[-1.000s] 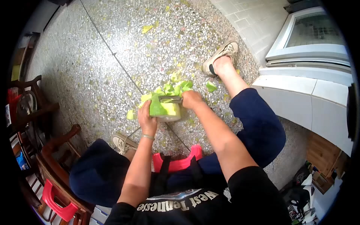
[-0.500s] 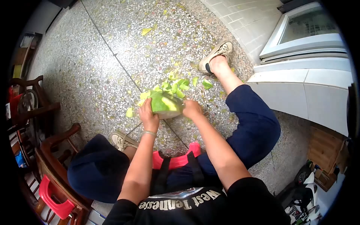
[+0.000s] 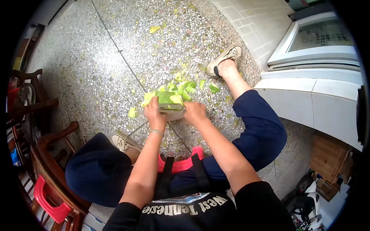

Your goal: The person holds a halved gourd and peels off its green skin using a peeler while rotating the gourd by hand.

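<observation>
A large green-skinned fruit (image 3: 166, 97) with pale yellow-green cut patches is in front of me, low over the floor. My left hand (image 3: 155, 114) is closed on its left side, thumb and fingers gripping the edge. My right hand (image 3: 195, 112) is curled in a fist at the right, around what looks like a knife's handle, hidden by the fingers. A broad greyish blade (image 3: 170, 106) seems to run from that fist across the near side of the fruit. Under it is a whitish rounded shape I cannot make out. Cut green peel pieces (image 3: 187, 87) lie just beyond.
Speckled terrazzo floor (image 3: 104, 84) surrounds my feet, with loose peel scraps (image 3: 132, 112) on it. Wooden chairs (image 3: 54, 154) and a pink plastic stool (image 3: 50, 200) stand at left. A white-framed window (image 3: 312, 38) and tiled ledge (image 3: 308, 96) are at right.
The fruit has tilted, so less of its green skin shows and the greyish blade shows more. My right hand has shifted slightly left, nearer the fruit.
</observation>
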### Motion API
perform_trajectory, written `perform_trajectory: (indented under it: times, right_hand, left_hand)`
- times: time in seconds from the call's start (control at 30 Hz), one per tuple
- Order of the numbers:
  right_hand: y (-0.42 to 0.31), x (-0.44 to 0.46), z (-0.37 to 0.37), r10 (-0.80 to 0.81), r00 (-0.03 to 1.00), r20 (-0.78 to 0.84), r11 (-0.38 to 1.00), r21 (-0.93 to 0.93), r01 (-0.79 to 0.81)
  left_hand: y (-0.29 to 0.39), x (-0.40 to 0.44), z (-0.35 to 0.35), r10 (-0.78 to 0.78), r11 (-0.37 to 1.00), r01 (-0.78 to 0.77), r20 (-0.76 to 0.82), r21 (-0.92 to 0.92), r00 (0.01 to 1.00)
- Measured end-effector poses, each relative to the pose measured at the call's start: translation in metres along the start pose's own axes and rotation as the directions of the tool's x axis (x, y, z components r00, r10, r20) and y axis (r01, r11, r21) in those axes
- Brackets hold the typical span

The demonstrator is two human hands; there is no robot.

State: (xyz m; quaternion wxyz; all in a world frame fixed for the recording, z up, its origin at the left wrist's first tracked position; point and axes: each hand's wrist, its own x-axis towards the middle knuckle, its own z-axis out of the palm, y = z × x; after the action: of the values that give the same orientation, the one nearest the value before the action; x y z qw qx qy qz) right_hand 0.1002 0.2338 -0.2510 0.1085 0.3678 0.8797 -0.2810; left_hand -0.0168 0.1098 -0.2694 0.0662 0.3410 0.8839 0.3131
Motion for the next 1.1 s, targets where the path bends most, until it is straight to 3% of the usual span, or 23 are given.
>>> perform_trajectory:
  times: [0.27,0.37,0.43,0.5,0.6,0.7,0.8,0.93,1.03,1.07,1.1]
  right_hand:
    - [0.023,0.007,0.001,0.106,0.994,-0.014,0.994,-0.003,-0.106]
    - [0.036,0.005,0.002,0.166,0.981,0.096,0.986,-0.01,-0.166]
    - [0.03,0.007,-0.004,0.25,0.922,0.295,0.968,-0.06,-0.244]
    - [0.021,-0.001,-0.008,0.271,0.889,0.37,0.938,0.108,-0.33]
    - [0.031,-0.005,0.03,0.294,0.901,0.32,0.899,0.228,-0.374]
    - [0.01,-0.021,-0.006,0.293,0.923,0.251,0.928,0.16,-0.338]
    - [-0.01,-0.021,-0.019,0.142,0.977,0.159,0.989,0.003,-0.145]
    - [-0.004,0.005,0.006,0.108,0.994,0.029,0.994,-0.022,-0.108]
    - [0.01,0.013,0.011,0.088,0.996,0.018,0.996,-0.004,-0.088]
    - [0.02,0.021,0.009,0.311,0.943,0.121,0.95,-0.072,-0.304]
    - [0.048,0.026,0.01,0.363,0.913,0.188,0.928,-0.164,-0.335]
  left_hand:
    - [0.006,0.002,-0.003,0.065,0.998,-0.065,0.017,0.012,0.998]
    - [0.018,0.003,-0.007,0.117,0.992,-0.118,0.023,0.047,0.993]
    - [0.01,0.005,-0.002,0.129,0.991,-0.129,0.014,0.025,0.992]
    - [0.006,0.006,-0.003,0.041,0.999,-0.041,0.022,0.006,0.999]
    - [0.002,-0.002,-0.005,0.083,0.996,-0.082,-0.007,0.026,0.997]
    - [0.001,-0.003,-0.005,0.114,0.993,-0.114,-0.016,0.024,0.993]
    - [0.002,-0.005,-0.005,0.117,0.992,-0.116,-0.025,0.039,0.993]
    - [-0.002,-0.006,-0.002,0.121,0.992,-0.12,-0.009,0.044,0.993]
    - [-0.002,-0.002,-0.003,0.157,0.987,-0.157,0.001,0.032,0.988]
    - [-0.005,-0.006,-0.002,0.149,0.988,-0.149,0.006,0.03,0.989]
    - [-0.01,-0.01,-0.003,0.184,0.982,-0.184,0.008,0.028,0.983]
